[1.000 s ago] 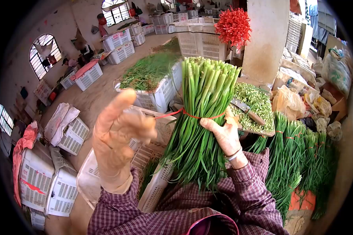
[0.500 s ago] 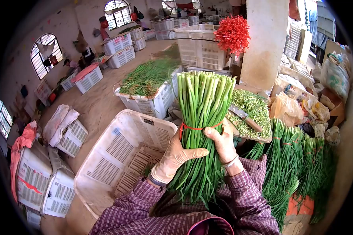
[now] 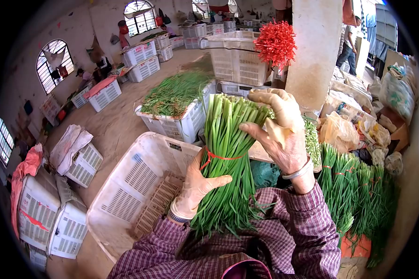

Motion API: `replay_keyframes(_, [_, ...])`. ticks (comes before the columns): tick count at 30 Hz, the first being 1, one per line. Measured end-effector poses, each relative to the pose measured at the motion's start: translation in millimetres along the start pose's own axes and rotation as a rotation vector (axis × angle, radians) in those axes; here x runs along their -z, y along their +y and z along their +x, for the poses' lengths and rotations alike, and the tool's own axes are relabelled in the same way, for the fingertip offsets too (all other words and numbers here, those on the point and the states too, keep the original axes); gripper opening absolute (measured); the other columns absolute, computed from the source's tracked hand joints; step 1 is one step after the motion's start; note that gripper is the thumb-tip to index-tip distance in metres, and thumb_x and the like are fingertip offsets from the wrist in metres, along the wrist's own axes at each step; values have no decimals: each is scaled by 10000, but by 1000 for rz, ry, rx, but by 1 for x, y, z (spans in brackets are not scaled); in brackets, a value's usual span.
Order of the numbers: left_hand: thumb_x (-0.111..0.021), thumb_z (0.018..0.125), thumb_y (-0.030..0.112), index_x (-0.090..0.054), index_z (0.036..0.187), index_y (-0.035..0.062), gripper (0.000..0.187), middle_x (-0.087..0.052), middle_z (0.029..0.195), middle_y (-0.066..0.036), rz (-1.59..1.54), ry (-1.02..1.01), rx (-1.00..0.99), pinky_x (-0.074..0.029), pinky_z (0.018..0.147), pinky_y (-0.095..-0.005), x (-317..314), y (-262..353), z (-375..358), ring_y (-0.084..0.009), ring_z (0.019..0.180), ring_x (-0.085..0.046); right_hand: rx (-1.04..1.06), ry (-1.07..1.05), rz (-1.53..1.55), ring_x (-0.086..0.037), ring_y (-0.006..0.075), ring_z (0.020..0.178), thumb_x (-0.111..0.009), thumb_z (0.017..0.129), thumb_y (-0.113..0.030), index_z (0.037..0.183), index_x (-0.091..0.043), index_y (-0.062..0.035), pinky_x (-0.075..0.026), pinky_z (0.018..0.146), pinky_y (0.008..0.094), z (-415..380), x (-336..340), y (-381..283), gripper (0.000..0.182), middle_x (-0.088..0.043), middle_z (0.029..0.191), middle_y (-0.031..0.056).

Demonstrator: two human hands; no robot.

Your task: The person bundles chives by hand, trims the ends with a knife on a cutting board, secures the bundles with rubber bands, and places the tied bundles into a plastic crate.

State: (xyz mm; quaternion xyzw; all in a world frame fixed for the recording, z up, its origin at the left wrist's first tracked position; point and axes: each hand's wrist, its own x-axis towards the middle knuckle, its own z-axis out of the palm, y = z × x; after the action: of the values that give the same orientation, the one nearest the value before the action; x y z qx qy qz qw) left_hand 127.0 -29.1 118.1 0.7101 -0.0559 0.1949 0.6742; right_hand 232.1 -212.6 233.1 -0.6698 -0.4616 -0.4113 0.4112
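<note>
A thick bundle of green chives [image 3: 226,162] stands upright before me, cut ends on top and leaves hanging over my lap. A red tie [image 3: 223,157] goes round it. My left hand [image 3: 194,188], gloved, is wrapped round the bundle just below the tie, thumb across the front. My right hand [image 3: 284,132], its fingers partly covered by a glove, is open at the upper right of the stalks. Its fingers reach over the cut ends and its thumb touches the side. Behind it, chopped stalk pieces [image 3: 310,142] show in part; the knife is hidden.
A large white crate [image 3: 121,186] stands at my left, another heaped with loose greens [image 3: 177,95] ahead. Tied chive bundles [image 3: 354,186] lie at right, below plastic bags [image 3: 340,132]. Red ties [image 3: 275,43] hang by the pillar [image 3: 312,60]. A person [image 3: 348,46] is at back right.
My right hand has let go of the bundle's middle and moved up to the cut ends. The bundle has shifted slightly left and down. A person has appeared at the back right.
</note>
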Motion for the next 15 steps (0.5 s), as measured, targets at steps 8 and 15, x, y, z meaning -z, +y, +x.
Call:
replay_keyframes(8, [-879, 686, 118, -499, 1393, 61, 805, -614, 1287, -62, -6, -9, 38, -444, 1029, -335, 1, -13, -4, -173, 1169, -566, -64, -120, -61, -615, 286, 737, -728, 822, -172, 789, -624, -60, -488, 687, 385, -3, -9, 16, 156, -627, 763, 100])
replay_keyframes(15, [-883, 684, 128, -495, 1404, 60, 821, -620, 1279, -63, 86, -15, 8, -451, 1025, -330, -1, -17, -9, -169, 1160, -576, -292, 10, -17, -666, 282, 791, -671, 920, -247, 878, -695, 33, -521, 730, 357, -1, 9, 64, 284, -662, 844, 123])
